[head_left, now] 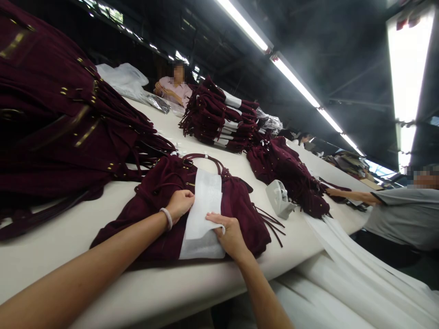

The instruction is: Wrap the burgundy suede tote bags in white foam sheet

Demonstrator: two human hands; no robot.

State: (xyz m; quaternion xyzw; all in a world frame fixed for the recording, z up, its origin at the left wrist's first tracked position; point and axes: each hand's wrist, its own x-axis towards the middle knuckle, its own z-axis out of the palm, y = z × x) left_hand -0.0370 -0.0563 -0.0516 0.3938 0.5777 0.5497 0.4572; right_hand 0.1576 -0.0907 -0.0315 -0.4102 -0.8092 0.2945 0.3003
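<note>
A burgundy handbag (157,187) lies flat before me, its handles pointing away. Across its middle runs a white sheet of thin wrapping (207,187), with a second layer showing at the near end. My left hand (180,204) is closed at the sheet's left edge, fingers pinched together there. On the right, my right hand (229,230) grips the sheet's lower right corner between thumb and fingers, and the corner curls up. A band circles my left wrist.
Burgundy bags are heaped at left (68,114); a stack of wrapped bags (226,119) stands behind. A white tape dispenser (279,198) sits to the right, near more bags (288,169). White fabric (343,265) hangs off the table edge. A co-worker in grey (404,214) reaches in at right.
</note>
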